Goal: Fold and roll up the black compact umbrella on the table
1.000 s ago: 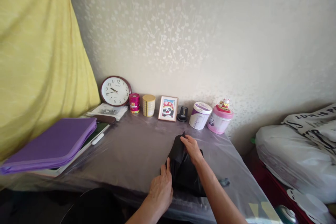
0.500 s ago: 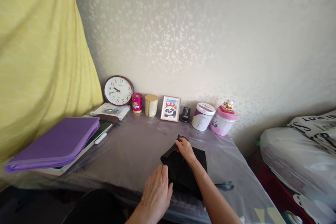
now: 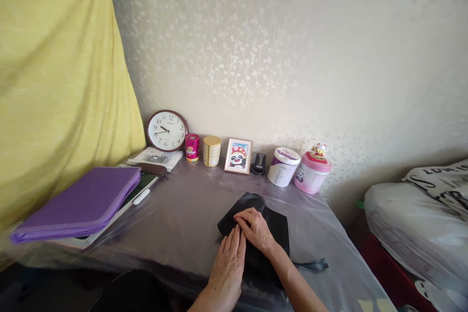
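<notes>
Pale patterned wall (image 3: 237, 48) out back, plastic-covered desk (image 3: 171, 219), black fabric (image 3: 277, 234) lying near its front edge. Left grip (image 3: 229, 259) is flat on it, fingers straight; right grip (image 3: 258, 231) curls over it, can't tell if it's pinching.

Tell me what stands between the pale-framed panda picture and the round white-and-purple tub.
One small black upright object stands between the picture and the tub, as the head view shows.
</notes>
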A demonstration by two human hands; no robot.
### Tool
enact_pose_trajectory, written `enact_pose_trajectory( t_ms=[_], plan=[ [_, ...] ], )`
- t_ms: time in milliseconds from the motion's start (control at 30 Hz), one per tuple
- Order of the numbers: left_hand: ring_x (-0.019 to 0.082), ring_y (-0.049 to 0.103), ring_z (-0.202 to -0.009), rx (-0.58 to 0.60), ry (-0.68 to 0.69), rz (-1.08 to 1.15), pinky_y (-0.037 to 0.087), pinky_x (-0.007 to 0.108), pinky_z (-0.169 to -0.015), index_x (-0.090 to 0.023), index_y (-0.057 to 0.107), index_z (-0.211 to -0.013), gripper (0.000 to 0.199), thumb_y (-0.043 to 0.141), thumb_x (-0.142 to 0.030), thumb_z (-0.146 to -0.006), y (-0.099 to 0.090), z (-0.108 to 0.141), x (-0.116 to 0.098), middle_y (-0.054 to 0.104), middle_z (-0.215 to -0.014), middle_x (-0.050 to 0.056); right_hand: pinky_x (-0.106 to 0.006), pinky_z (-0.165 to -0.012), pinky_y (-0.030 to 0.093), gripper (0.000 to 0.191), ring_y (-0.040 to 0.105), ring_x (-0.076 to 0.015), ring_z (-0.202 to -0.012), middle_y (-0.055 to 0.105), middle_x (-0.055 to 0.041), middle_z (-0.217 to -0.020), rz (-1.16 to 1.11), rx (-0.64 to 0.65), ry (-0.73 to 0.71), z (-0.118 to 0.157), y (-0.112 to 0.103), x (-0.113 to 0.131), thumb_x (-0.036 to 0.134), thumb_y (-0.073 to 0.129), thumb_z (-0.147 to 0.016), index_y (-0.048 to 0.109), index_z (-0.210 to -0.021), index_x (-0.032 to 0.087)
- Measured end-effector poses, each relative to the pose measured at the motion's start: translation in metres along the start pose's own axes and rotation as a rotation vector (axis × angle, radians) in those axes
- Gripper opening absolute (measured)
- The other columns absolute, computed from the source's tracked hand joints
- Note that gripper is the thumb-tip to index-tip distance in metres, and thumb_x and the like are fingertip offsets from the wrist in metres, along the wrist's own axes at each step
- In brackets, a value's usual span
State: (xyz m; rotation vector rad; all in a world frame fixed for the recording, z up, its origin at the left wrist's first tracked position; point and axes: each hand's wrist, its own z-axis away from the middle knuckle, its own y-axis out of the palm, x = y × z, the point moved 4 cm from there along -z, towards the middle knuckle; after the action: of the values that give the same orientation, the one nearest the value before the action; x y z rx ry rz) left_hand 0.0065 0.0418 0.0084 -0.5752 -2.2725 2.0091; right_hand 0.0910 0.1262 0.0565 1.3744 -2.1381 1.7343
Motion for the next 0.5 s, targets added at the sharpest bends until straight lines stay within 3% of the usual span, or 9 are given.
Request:
enact_pose_trajectory(
  t_ms=[100,200,367,500],
  plan=[
    [0.027,0.025,-0.133,0.012,-0.033,0.011,0.031,0.044,-0.107,-0.012,0.020,-0.139,0.080,0.038,0.005,-0.063,0.003,0.000,-0.003,0.021,-0.146,0.016,-0.038,-0.097,0.036,0.029,0.055,-0.0196,-0.106,0.070,-0.0032,-0.095,0.054,0.021,-0.124,0.004,0.001,-0.007,0.032,0.040,-0.091,0.068,-0.092,0.024],
    [0.028,0.025,-0.132,0.064,-0.057,-0.017,0.031,0.044,-0.105,-0.015,0.017,-0.140,0.080,0.038,0.005,-0.066,0.005,0.001,-0.006,0.019,-0.146,0.017,-0.044,-0.103,0.028,0.030,0.052,-0.0210,-0.112,0.069,-0.0040,-0.101,0.116,0.026,-0.149,-0.004,0.001,-0.023,0.031,0.039,-0.092,0.068,-0.095,0.023],
    [0.031,0.027,-0.131,0.167,-0.116,-0.013,0.034,0.045,-0.103,-0.019,0.011,-0.141,0.086,0.042,0.007,-0.066,-0.003,0.002,-0.008,0.019,-0.146,0.018,-0.042,-0.103,0.026,0.031,0.050,-0.0201,-0.113,0.069,-0.0029,-0.099,0.195,0.039,-0.058,-0.030,-0.003,-0.052,0.028,0.037,-0.091,0.068,-0.091,0.023],
    [0.030,0.030,-0.130,0.231,-0.164,0.017,0.037,0.041,-0.101,-0.020,0.010,-0.141,0.095,0.046,0.010,-0.059,-0.010,0.001,-0.010,0.017,-0.147,0.017,-0.034,-0.098,0.032,0.030,0.052,-0.0182,-0.109,0.068,-0.0019,-0.101,0.208,0.064,0.067,-0.048,-0.004,-0.076,0.026,0.038,-0.089,0.068,-0.088,0.023]
  ],
)
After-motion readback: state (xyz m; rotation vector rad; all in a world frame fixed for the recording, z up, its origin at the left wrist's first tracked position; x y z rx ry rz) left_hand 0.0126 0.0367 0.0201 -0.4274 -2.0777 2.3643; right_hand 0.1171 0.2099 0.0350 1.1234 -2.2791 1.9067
